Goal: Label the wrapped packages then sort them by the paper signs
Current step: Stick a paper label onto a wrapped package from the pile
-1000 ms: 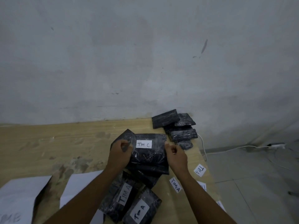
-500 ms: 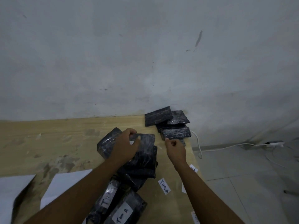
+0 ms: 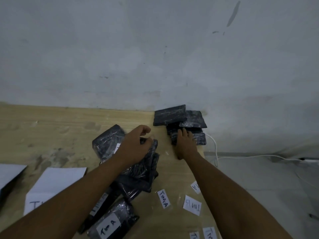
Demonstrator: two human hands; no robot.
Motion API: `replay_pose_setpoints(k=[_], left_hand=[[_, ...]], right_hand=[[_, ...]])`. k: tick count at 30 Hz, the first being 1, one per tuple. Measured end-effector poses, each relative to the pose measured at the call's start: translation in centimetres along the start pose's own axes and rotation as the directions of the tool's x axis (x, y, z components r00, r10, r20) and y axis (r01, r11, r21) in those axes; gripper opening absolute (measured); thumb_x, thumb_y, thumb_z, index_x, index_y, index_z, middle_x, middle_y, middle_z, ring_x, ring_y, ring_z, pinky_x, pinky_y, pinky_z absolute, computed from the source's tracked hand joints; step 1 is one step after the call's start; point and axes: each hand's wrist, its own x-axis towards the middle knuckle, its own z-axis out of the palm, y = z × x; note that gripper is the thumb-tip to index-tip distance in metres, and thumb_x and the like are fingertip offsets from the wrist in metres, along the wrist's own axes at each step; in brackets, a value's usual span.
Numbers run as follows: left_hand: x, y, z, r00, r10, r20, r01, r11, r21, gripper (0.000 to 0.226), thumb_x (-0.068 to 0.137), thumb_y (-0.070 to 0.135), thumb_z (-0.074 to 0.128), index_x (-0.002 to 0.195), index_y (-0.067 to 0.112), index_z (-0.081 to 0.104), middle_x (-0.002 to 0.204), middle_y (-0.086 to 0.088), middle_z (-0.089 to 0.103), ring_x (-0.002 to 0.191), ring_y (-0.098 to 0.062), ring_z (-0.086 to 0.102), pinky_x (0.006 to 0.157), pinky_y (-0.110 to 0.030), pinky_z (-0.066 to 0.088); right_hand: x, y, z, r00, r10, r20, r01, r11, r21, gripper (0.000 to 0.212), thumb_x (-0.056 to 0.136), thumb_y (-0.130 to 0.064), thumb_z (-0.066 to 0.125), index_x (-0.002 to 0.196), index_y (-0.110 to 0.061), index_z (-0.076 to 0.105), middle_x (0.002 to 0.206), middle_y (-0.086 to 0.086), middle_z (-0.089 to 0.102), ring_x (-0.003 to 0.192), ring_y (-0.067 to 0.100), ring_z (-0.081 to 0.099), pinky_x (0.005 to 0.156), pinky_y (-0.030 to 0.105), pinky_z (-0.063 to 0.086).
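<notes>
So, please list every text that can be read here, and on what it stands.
"Tim A": label on the nearest wrapped package.
"TIM A": loose slip on the table.
"TIM": second loose slip, last letter unclear.
"A": slip by the right arm, rest hidden.
"T...": paper sign, rest hidden.
Other labels: too blurred or cut off.

right hand now on far stack

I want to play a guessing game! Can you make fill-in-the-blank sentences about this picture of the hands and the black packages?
1. The right hand reaches onto the unlabelled stack in the table's far ____ corner.
2. The nearest package's label reads Tim ____.
3. The left hand rests on a pile of ____ packages.
4. A white ____ runs along the floor.

Missing words: right; A; black; cable
</notes>
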Motion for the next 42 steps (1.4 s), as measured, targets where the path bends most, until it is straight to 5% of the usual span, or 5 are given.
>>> replay_pose_setpoints(k=[10, 21, 29, 36, 42], left_hand=[[-0.3, 0.5, 0.0, 0.999, -0.03, -0.03, 0.027, 0.996, -0.08, 0.02, 0.096, 0.02, 0.057, 0.115, 0.017, 0.055, 0.116, 0.005, 0.059, 0.11, -0.006, 0.055, 0.087, -0.01, 0.044], [-3.2, 2.2, 0.6, 1.0, 0.022, 0.009, -0.018, 0.958, -0.286, 0.011, 0.095, 0.019, 0.058, 0.105, 0.024, 0.055, 0.108, 0.005, 0.062, 0.097, 0.002, 0.058, 0.077, -0.002, 0.045], [-6.1, 2.8, -0.1, 0.988, 0.086, 0.126, -0.046, 0.957, -0.288, 0.015, 0.095, 0.021, 0.059, 0.109, 0.02, 0.056, 0.112, 0.006, 0.063, 0.099, 0.001, 0.06, 0.073, 0.0, 0.044], [-9.2, 3.1, 0.8, 0.907, 0.059, 0.417, 0.046, 0.97, -0.238, 0.036, 0.092, 0.044, 0.057, 0.122, 0.026, 0.048, 0.122, 0.011, 0.055, 0.109, -0.007, 0.057, 0.083, -0.019, 0.046], [-12.4, 1.7, 1.9, 0.745, -0.063, 0.664, 0.354, 0.881, -0.314, 0.036, 0.091, 0.038, 0.061, 0.116, 0.013, 0.062, 0.112, -0.007, 0.069, 0.096, -0.017, 0.07, 0.073, -0.026, 0.058]], right_hand=[[0.8, 2.3, 0.8, 0.983, -0.166, -0.083, 0.147, 0.969, -0.198, 0.095, 0.071, -0.022, 0.08, 0.147, -0.014, 0.023, 0.151, 0.012, 0.031, 0.141, 0.035, 0.024, 0.111, 0.049, 0.031], [-6.3, 2.1, -3.9, 0.873, 0.11, -0.475, 0.199, 0.809, 0.553, 0.048, 0.092, -0.042, 0.059, 0.125, -0.008, 0.051, 0.117, 0.015, 0.061, 0.107, 0.03, 0.058, 0.082, 0.03, 0.044], [-16.4, -1.0, -6.3, 0.904, 0.293, -0.312, 0.27, 0.174, 0.947, 0.038, 0.099, -0.044, 0.044, 0.129, -0.024, 0.058, 0.119, 0.001, 0.067, 0.11, 0.019, 0.063, 0.093, 0.046, 0.054], [-22.2, -3.3, -4.4, 0.944, 0.326, -0.053, 0.207, -0.457, 0.865, 0.039, 0.103, -0.038, 0.035, 0.116, -0.01, 0.06, 0.117, 0.01, 0.067, 0.109, 0.03, 0.063, 0.09, 0.052, 0.052], [-24.5, -3.9, -0.1, 0.93, 0.354, 0.1, 0.137, -0.585, 0.799, 0.047, 0.103, -0.034, 0.035, 0.132, -0.001, 0.051, 0.127, 0.024, 0.061, 0.12, 0.041, 0.056, 0.106, 0.056, 0.042]])
